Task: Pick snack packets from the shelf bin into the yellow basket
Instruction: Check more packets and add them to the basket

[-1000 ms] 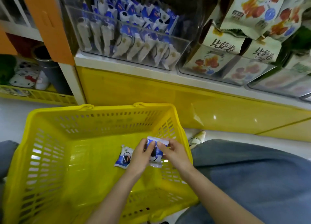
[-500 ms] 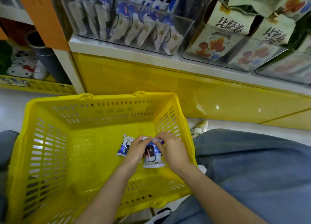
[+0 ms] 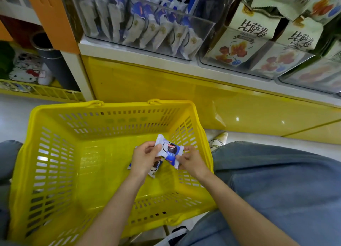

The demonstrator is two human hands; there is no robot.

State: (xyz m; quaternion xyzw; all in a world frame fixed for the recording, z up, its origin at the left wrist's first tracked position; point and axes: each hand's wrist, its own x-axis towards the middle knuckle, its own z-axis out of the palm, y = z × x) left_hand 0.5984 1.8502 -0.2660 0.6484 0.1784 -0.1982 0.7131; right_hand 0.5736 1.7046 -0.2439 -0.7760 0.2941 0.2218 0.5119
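1. So, the snack packet is held over the inside of the yellow basket, near its right wall, not yet on the bottom.
2. Both hands have it: the left hand pinches the left edge, the right hand pinches the right edge. Each grip is closed on the wrapper.
3. Long axis runs approx. diagonal, far-left to near-right. The packet sits btw the two grips, so neither hand is nearer.
4. Next move, I think: release, and it falls straight down into the basket.
5. Basket contents: a second packet on the bottom, partly hidden under the left hand.
6. The clear shelf bin, above and beyond the basket, holds many blue-white packets in rows. The neighbour bin at the right has bigger bags.
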